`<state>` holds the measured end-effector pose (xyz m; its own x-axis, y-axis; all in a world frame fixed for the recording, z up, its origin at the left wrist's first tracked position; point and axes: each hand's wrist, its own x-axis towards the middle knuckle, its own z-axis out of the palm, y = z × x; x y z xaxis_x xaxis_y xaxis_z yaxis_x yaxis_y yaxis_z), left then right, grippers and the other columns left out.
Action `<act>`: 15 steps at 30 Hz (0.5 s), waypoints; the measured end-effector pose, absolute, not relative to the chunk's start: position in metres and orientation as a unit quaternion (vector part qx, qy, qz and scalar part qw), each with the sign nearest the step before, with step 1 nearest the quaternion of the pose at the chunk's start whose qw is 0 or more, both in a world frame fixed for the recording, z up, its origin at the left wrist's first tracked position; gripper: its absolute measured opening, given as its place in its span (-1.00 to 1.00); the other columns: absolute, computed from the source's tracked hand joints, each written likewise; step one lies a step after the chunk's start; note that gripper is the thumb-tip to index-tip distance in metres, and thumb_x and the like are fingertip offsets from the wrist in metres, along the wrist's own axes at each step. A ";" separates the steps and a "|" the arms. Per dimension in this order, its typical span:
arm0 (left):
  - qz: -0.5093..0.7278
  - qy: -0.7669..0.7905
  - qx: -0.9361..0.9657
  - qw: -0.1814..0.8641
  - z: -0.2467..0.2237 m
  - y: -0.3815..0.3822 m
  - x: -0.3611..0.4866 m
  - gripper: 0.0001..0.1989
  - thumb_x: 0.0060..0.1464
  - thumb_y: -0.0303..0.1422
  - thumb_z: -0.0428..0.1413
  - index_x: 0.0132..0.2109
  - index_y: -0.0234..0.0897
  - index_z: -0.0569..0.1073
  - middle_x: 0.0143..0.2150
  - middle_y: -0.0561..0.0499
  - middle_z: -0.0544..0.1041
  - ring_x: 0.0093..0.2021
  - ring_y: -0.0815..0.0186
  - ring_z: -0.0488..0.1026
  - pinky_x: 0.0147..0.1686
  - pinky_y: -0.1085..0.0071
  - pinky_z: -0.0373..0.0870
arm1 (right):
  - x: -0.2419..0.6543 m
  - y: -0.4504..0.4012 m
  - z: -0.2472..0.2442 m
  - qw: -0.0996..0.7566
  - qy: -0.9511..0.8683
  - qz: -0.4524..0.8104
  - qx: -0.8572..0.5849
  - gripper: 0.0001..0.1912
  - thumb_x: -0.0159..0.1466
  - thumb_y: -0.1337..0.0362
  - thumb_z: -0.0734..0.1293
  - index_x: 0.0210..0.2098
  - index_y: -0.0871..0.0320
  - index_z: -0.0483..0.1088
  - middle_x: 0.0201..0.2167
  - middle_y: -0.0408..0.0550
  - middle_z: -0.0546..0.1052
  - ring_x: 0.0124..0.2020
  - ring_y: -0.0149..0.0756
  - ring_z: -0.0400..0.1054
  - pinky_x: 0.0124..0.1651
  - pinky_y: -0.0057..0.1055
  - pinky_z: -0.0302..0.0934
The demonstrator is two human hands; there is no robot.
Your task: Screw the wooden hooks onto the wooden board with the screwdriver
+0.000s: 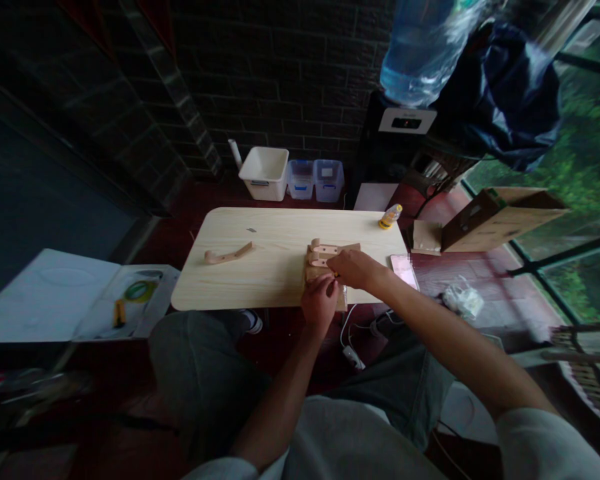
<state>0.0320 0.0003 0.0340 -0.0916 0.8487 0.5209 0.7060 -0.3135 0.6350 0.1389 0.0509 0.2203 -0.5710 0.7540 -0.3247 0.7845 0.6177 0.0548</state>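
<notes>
Close together near the front edge of the table, my left hand (320, 300) and my right hand (355, 268) work over a brown block or box (314, 272). The fingers of both are closed, pinching at the same spot. A tiny yellow bit shows between them, too small to name. Two curved wooden pieces with knobbed ends and dark holes, one farther back (325, 249) and one nearer (320, 262), lie on the brown block, partly covered by my right hand. A similar wooden piece (230, 254) rests alone on the left side of the table.
The pale wooden table (275, 223) holds a yellow-capped clear bottle (390, 217), a phone (404, 270) at its right edge and a small dark item (251, 230). An open white case (150, 300) is at left. Bins (265, 173) stand behind; a cable with a plug (353, 357) lies below.
</notes>
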 end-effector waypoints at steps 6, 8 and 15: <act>0.452 0.584 0.670 0.077 0.035 0.000 0.032 -0.84 0.17 -0.43 0.22 -0.09 -0.17 0.61 -0.06 -0.05 0.69 -0.03 0.17 0.63 0.04 0.25 0.54 | 0.145 0.058 0.208 0.146 0.892 -0.049 0.424 -0.76 0.37 0.31 0.38 -0.05 0.36 0.54 -0.15 0.30 0.64 -0.04 0.01 0.57 -0.08 -0.29 0.40; 0.447 0.587 0.671 0.076 0.036 0.000 0.032 -0.85 0.18 -0.43 0.22 -0.10 -0.16 0.61 -0.05 -0.05 0.69 -0.03 0.17 0.62 0.06 0.23 0.53 | 0.147 0.059 0.202 0.143 0.893 -0.047 0.425 -0.73 0.37 0.26 0.38 -0.06 0.37 0.54 -0.15 0.30 0.64 -0.02 0.04 0.55 -0.05 -0.26 0.40; 0.434 0.589 0.677 0.083 0.037 0.000 0.031 -0.83 0.17 -0.44 0.22 -0.09 -0.15 0.61 -0.04 -0.05 0.68 -0.01 0.16 0.62 0.11 0.21 0.51 | 0.148 0.054 0.197 0.144 0.861 -0.054 0.485 -0.62 0.40 0.19 0.32 0.02 0.41 0.49 -0.08 0.39 0.61 0.00 0.07 0.55 -0.04 -0.19 0.40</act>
